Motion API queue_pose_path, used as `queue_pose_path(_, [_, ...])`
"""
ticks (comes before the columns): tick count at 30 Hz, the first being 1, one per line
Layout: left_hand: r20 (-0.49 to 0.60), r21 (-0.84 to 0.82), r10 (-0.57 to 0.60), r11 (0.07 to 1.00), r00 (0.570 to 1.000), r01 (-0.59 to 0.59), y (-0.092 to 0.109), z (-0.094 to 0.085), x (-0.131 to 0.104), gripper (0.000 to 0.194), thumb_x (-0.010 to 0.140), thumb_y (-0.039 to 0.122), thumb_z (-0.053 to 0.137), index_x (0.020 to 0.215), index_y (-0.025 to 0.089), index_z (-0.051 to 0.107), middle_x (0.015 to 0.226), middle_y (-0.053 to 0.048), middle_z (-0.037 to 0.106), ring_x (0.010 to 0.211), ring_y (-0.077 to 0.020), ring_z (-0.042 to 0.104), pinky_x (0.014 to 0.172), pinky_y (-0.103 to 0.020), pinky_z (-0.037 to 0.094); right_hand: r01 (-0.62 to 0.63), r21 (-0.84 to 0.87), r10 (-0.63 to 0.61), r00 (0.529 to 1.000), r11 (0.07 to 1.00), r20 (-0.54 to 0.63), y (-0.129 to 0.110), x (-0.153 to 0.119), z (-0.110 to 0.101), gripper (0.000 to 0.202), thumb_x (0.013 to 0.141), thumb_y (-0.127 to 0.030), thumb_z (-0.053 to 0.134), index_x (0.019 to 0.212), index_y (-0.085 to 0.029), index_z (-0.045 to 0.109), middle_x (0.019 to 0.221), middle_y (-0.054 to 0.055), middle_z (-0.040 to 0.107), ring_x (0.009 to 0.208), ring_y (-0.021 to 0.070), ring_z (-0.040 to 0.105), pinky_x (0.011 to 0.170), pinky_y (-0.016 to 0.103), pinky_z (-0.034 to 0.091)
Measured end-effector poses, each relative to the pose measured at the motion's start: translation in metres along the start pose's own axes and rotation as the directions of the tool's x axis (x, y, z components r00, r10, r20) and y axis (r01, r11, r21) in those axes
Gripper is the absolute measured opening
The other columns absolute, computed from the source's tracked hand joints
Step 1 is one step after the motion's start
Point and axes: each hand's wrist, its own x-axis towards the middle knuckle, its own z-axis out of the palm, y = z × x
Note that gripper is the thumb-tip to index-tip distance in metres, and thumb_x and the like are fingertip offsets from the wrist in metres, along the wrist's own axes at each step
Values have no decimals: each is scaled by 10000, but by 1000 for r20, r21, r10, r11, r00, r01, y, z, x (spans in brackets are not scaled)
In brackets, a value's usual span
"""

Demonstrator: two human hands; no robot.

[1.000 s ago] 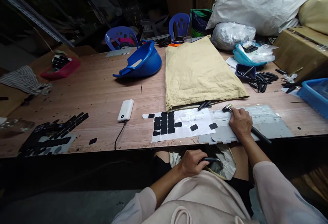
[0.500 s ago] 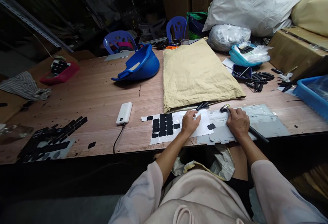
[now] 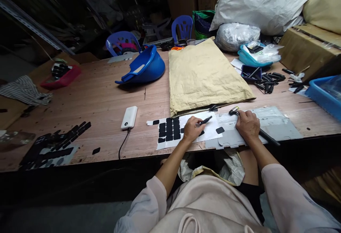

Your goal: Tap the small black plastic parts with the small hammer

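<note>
My left hand (image 3: 192, 128) pinches a slim black pen-shaped piece (image 3: 205, 120), tilted over a white sheet (image 3: 207, 130). Rows of black rounded-square pads (image 3: 169, 129) cover the sheet's left part, and a loose black pad (image 3: 220, 130) lies at its right edge. Around a hammer (image 3: 269, 139) my right hand (image 3: 247, 125) is closed. Its metal head shows left of my fingers and its dark handle slants out to the right, above a grey board (image 3: 282, 128). More black pieces (image 3: 213, 108) lie by the paper sack's front edge.
A tan paper sack (image 3: 206, 76) lies just behind the sheet. Left of it are a blue scoop-like basin (image 3: 151, 66) and a white power bank (image 3: 129, 117) with a cable. At right are several loose black pieces (image 3: 269, 82), a blue tray (image 3: 323, 94) and a carton (image 3: 310, 46).
My left hand has taken up a black pen-shaped piece from near the sack and drawn it slightly back left over the sheet. My right hand and the hammer have barely moved.
</note>
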Motion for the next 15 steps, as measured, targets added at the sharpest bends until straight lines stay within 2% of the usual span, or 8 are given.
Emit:
queue_pose_path(2, [84, -8, 72, 997, 994, -71, 0, 4, -9, 159, 827, 204, 852, 974, 224, 794, 948, -30, 711, 945, -208, 667, 841, -318, 529, 0, -5, 0, 1000, 1000, -1, 0, 0, -1, 307, 990, -257, 522, 1202, -174, 727, 960, 117, 600, 859, 230, 445, 700, 350, 206])
queue_pose_path(4, [115, 15, 94, 995, 989, -96, 1, 9, -12, 160, 822, 203, 861, 970, 228, 805, 942, -32, 721, 960, -222, 665, 889, -351, 523, 4, -1, -4, 1000, 1000, 5, 0, 0, -2, 311, 996, -264, 522, 1211, -174, 728, 968, 119, 602, 853, 227, 435, 699, 349, 203])
queue_pose_path(12, [133, 6, 42, 999, 990, -43, 2, 13, -8, 185, 814, 209, 868, 988, 240, 813, 969, -29, 736, 977, -229, 662, 921, -367, 510, -20, 76, 16, 999, 997, 44, 6, 5, -5, 319, 992, -262, 516, 1200, -185, 745, 971, 127, 641, 855, 237, 467, 698, 356, 271])
queue_pose_path(15, [151, 4, 24, 1000, 988, -25, 3, 12, -6, 187, 811, 212, 867, 984, 237, 803, 977, -25, 739, 981, -229, 661, 914, -360, 508, 14, 213, -4, 999, 977, -45, -4, 2, -15, 315, 997, -260, 501, 1200, -206, 737, 972, 117, 654, 899, 251, 524, 741, 365, 372])
